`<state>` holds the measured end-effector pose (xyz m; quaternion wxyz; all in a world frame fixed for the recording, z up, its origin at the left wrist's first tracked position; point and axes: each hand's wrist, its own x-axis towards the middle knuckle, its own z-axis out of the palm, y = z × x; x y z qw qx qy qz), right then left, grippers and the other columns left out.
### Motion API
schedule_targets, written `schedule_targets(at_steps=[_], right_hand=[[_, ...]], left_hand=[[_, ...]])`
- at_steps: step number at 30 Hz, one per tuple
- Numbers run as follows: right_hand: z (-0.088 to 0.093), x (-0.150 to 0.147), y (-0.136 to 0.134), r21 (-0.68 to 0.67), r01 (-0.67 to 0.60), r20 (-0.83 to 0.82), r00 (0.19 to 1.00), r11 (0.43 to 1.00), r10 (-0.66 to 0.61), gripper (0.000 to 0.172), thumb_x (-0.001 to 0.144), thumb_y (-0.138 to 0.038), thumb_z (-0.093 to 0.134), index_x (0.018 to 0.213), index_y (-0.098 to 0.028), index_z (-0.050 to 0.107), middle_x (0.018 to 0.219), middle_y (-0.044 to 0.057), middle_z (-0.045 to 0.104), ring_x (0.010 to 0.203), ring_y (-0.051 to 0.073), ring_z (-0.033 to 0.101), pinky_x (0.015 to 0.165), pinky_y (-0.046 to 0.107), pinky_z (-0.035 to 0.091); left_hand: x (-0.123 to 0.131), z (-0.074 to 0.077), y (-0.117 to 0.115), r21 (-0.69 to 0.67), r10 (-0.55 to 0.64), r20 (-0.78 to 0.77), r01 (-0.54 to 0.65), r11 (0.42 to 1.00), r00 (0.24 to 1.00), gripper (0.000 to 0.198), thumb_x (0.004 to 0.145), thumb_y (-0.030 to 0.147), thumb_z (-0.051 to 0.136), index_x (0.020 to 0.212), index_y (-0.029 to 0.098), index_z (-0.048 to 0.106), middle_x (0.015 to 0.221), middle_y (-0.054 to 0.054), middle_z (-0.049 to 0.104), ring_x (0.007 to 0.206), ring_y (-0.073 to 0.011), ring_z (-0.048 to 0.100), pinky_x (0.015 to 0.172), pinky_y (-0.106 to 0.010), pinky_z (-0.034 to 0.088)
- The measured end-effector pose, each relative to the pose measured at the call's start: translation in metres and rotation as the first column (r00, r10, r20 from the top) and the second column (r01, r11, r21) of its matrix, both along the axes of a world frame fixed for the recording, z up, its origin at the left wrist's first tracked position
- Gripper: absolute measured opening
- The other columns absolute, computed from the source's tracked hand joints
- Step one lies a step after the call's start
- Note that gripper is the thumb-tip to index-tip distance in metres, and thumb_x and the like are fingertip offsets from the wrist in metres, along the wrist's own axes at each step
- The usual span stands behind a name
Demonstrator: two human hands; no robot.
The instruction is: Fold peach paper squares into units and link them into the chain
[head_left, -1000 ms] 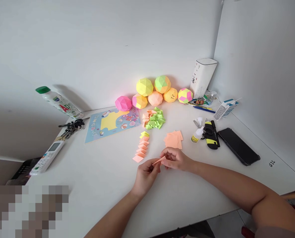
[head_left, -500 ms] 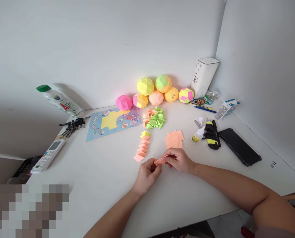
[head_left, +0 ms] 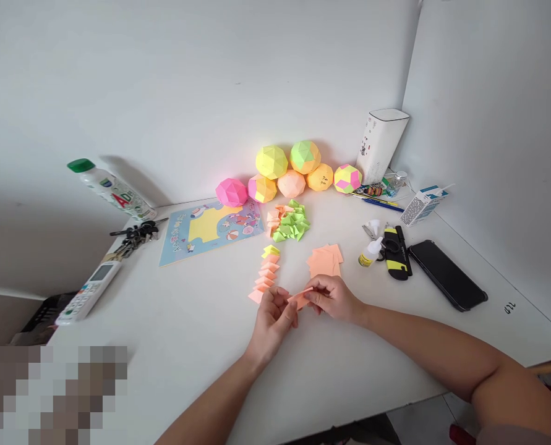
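Observation:
A folded orange paper piece (head_left: 300,299) is held between my two hands, above the white table. My left hand (head_left: 273,318) pinches its left end between thumb and fingers. At the other end, my right hand (head_left: 333,299) grips it between thumb and forefinger. Just beyond my right hand lies a loose stack of flat orange paper squares (head_left: 324,259). A row of folded orange pieces (head_left: 266,272), topped by yellow ones, runs away from my left hand. Behind that row sits a heap of folded green and orange units (head_left: 292,221).
Several faceted paper balls (head_left: 272,162) rest along the back wall. Left are a blue printed card (head_left: 175,238), keys (head_left: 136,235), a remote control (head_left: 89,293) and a bottle (head_left: 115,193). Right are a glue bottle (head_left: 370,253), a cutter (head_left: 396,266), a black phone (head_left: 449,275) and a carton (head_left: 424,205).
My left hand's fingers have shifted up and opened out a little around the paper piece, with the thumb now along its near side. My right hand stays nearly still.

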<state>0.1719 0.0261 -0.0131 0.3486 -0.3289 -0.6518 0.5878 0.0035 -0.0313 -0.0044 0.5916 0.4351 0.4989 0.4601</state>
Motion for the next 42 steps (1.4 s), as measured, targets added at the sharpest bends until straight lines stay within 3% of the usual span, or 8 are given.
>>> schedule_targets(at_steps=[7, 11, 17, 24, 30, 36, 39, 42], right_hand=[[-0.0018, 0.0005, -0.0018, 0.021, -0.034, 0.067, 0.997, 0.999, 0.033, 0.020, 0.087, -0.033, 0.052, 0.081, -0.015, 0.057, 0.061, -0.002, 0.053, 0.048, 0.008, 0.051, 0.046, 0.021, 0.043], [-0.0045, 0.0009, -0.0039, 0.179, -0.003, 0.028, 1.000, 0.984, -0.002, 0.015, 0.087, -0.027, 0.049, 0.098, -0.017, 0.051, 0.071, 0.000, 0.054, 0.056, 0.010, 0.052, 0.051, 0.022, 0.045], [-0.0060, -0.0006, -0.0028, 0.546, -0.059, -0.017, 0.997, 0.836, 0.082, 0.025, 0.080, -0.019, 0.059, 0.104, -0.018, 0.052, 0.104, 0.010, 0.052, 0.063, 0.009, 0.051, 0.049, 0.020, 0.047], [-0.0049, -0.0039, -0.0014, 0.661, -0.013, 0.005, 1.000, 0.751, 0.012, 0.009, 0.087, -0.015, 0.052, 0.090, -0.016, 0.061, 0.086, 0.009, 0.060, 0.076, 0.014, 0.057, 0.059, 0.024, 0.051], [-0.0056, -0.0044, -0.0020, 0.565, 0.033, 0.000, 0.999, 0.825, -0.040, 0.012, 0.086, -0.018, 0.052, 0.085, -0.016, 0.063, 0.075, 0.007, 0.062, 0.068, 0.014, 0.059, 0.052, 0.023, 0.050], [-0.0037, -0.0032, -0.0038, 0.181, 0.026, 0.043, 0.998, 0.983, -0.035, 0.015, 0.083, -0.027, 0.056, 0.089, -0.014, 0.060, 0.081, 0.007, 0.064, 0.066, 0.013, 0.062, 0.056, 0.024, 0.052], [-0.0028, -0.0021, -0.0027, 0.055, -0.011, 0.084, 0.996, 0.998, 0.006, 0.017, 0.082, -0.030, 0.057, 0.082, -0.014, 0.061, 0.072, 0.004, 0.063, 0.057, 0.012, 0.060, 0.052, 0.023, 0.049], [-0.0006, -0.0013, -0.0017, 0.033, -0.035, 0.102, 0.994, 0.999, 0.032, 0.016, 0.079, -0.029, 0.059, 0.077, -0.013, 0.061, 0.067, 0.003, 0.062, 0.053, 0.011, 0.057, 0.049, 0.023, 0.046]], left_hand=[[0.0012, -0.0018, 0.0025, -0.048, -0.055, -0.033, 0.053, 0.997, 0.998, 0.022, 0.083, 0.039, 0.055, 0.088, 0.017, 0.050, 0.061, 0.004, 0.056, 0.046, -0.0056, 0.043, 0.046, -0.019, 0.032], [-0.0023, -0.0027, 0.0044, -0.086, -0.021, 0.037, 0.024, 0.996, 0.999, 0.021, 0.083, 0.037, 0.056, 0.089, 0.017, 0.053, 0.054, 0.006, 0.052, 0.043, -0.0055, 0.040, 0.043, -0.018, 0.028], [-0.0052, -0.0043, 0.0053, -0.123, 0.032, 0.112, -0.018, 0.992, 0.993, 0.022, 0.083, 0.037, 0.055, 0.090, 0.016, 0.057, 0.048, 0.006, 0.048, 0.040, -0.0060, 0.036, 0.039, -0.018, 0.025], [-0.0046, -0.0031, 0.0045, -0.112, 0.011, 0.096, -0.001, 0.994, 0.995, 0.022, 0.084, 0.035, 0.051, 0.091, 0.015, 0.060, 0.053, 0.004, 0.052, 0.041, -0.0070, 0.041, 0.041, -0.020, 0.030], [0.0000, -0.0007, 0.0011, 0.017, -0.055, -0.037, 0.056, 0.998, 0.998, 0.028, 0.086, 0.040, 0.049, 0.092, 0.015, 0.062, 0.070, -0.001, 0.060, 0.051, -0.0086, 0.050, 0.048, -0.022, 0.039], [0.0033, 0.0000, 0.0020, 0.046, -0.039, -0.182, 0.048, 0.998, 0.983, 0.029, 0.086, 0.041, 0.050, 0.090, 0.016, 0.063, 0.058, 0.001, 0.058, 0.047, -0.0088, 0.047, 0.046, -0.021, 0.040], [0.0040, 0.0001, 0.0019, 0.048, -0.020, -0.180, 0.029, 0.998, 0.983, 0.029, 0.084, 0.041, 0.052, 0.088, 0.015, 0.064, 0.059, -0.001, 0.060, 0.047, -0.0095, 0.048, 0.046, -0.022, 0.041], [0.0043, -0.0002, 0.0003, 0.034, -0.006, -0.196, 0.013, 0.999, 0.981, 0.027, 0.083, 0.040, 0.055, 0.081, 0.015, 0.064, 0.059, -0.001, 0.060, 0.047, -0.0100, 0.048, 0.046, -0.022, 0.040]])
